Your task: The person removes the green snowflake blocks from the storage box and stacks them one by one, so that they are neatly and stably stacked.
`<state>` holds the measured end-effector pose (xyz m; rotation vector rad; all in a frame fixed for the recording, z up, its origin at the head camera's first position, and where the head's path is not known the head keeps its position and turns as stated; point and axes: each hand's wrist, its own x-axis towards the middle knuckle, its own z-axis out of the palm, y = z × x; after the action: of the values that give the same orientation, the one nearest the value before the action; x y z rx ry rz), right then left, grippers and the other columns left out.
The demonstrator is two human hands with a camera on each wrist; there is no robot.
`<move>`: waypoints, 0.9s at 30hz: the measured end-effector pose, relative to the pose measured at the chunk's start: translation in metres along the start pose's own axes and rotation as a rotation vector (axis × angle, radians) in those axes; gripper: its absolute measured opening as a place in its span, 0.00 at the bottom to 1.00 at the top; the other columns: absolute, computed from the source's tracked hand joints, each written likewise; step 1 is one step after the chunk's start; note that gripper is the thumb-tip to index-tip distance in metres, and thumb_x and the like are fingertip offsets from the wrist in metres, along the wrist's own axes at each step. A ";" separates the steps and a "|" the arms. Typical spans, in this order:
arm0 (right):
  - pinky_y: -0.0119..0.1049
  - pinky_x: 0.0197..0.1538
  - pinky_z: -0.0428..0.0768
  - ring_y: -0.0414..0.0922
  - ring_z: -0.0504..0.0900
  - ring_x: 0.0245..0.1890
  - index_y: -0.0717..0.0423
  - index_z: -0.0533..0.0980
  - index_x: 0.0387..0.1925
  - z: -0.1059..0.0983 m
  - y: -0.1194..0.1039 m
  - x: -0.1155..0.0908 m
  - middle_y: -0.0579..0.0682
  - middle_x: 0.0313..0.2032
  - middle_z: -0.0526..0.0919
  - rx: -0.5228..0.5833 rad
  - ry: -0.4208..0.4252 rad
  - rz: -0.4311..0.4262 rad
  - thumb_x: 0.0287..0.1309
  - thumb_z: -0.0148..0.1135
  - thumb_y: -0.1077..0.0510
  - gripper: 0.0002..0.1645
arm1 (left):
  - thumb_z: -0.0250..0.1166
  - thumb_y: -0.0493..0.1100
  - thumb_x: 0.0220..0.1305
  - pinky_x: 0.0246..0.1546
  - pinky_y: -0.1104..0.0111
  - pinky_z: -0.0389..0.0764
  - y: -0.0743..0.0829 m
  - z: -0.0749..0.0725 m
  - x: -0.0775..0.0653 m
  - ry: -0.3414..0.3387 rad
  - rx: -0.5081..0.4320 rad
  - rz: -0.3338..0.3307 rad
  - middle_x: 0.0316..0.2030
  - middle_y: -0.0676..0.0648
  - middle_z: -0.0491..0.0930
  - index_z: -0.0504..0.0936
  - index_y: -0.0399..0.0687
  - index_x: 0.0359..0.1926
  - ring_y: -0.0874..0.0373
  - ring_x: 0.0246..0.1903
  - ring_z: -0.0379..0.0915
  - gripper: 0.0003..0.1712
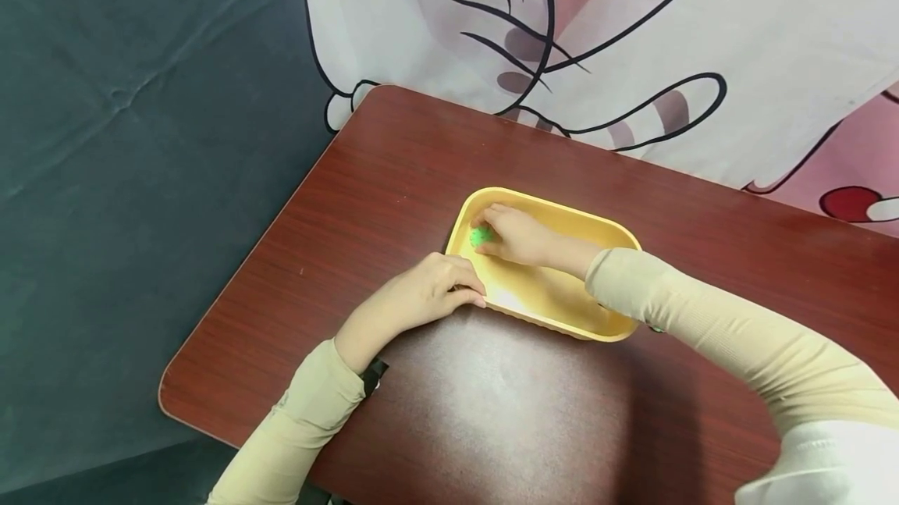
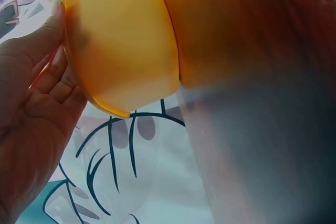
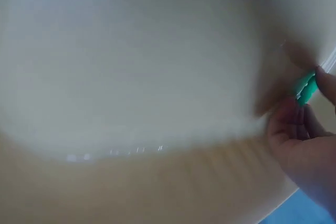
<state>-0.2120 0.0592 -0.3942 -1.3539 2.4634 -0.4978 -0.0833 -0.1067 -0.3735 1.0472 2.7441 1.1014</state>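
A yellow plastic bin (image 1: 555,279) with rounded corners lies on the table. My left hand (image 1: 428,290) grips its near left corner, and the left wrist view shows the thumb at the rim and the fingers (image 2: 63,82) against the outer wall. Reaching into the bin, my right hand (image 1: 520,236) pinches a small bright green piece (image 1: 481,236) with a bumpy outline near the left end. From the right wrist, the green piece (image 3: 307,87) sits between thumb and fingertips, close over the bin floor; its exact kind I cannot tell.
The reddish-brown wooden table (image 1: 337,232) has a rounded left edge. Behind it hangs a white cloth (image 1: 435,29) with cartoon drawings, and a dark grey-green cloth (image 1: 140,138) covers the left side.
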 end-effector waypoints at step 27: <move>0.38 0.36 0.78 0.39 0.78 0.37 0.53 0.80 0.44 -0.079 -0.006 -0.086 0.42 0.40 0.80 0.080 0.222 -0.160 0.48 0.70 0.56 0.18 | 0.68 0.40 0.56 0.36 0.78 0.76 0.005 0.001 0.004 0.017 -0.020 -0.002 0.28 0.54 0.80 0.86 0.46 0.31 0.66 0.30 0.75 0.03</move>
<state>-0.1954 0.1418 -0.3136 -1.5452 2.4846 -0.8161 -0.0836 -0.1006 -0.3705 1.0374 2.7405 1.1408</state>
